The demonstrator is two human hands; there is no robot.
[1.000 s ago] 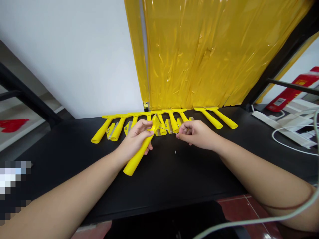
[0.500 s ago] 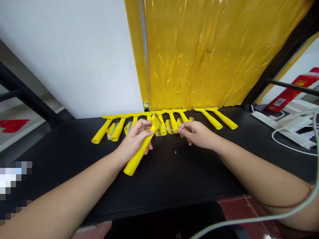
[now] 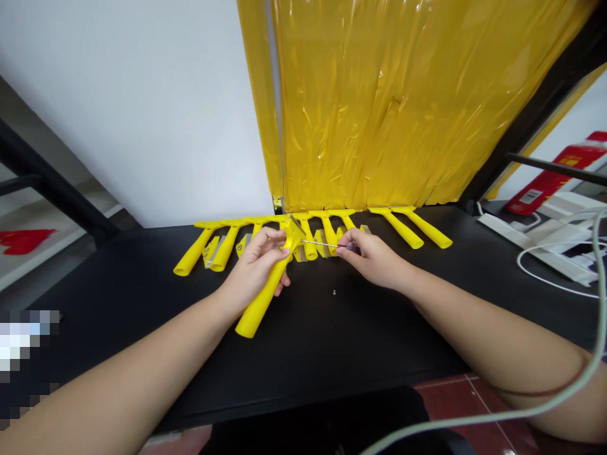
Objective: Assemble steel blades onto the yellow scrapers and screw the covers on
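My left hand (image 3: 265,256) is closed round a yellow scraper (image 3: 258,306), tilted with its head up and its hollow handle end toward me. In my right hand (image 3: 367,253) is a thin screwdriver (image 3: 318,243), held by its dark handle between thumb and fingers. The shaft points left, its tip at the scraper's head, where a metal edge shows; whether it sits in a screw I cannot tell. A small screw (image 3: 334,292) lies on the black table (image 3: 303,360) below my right hand. Behind my hands, several more yellow scrapers (image 3: 192,253) lie in a row.
Small yellow plates with metal strips (image 3: 210,251) lie among the row's handles. A yellow plastic curtain (image 3: 379,114) and white panel (image 3: 142,107) stand behind the table. At right are a red bottle (image 3: 545,180), white parts (image 3: 545,243) and a pale cable (image 3: 474,420) crossing over my right forearm.
The fingers of my right hand have shifted on the screwdriver, and more of its dark handle shows. The scraper stays almost still in my left hand.
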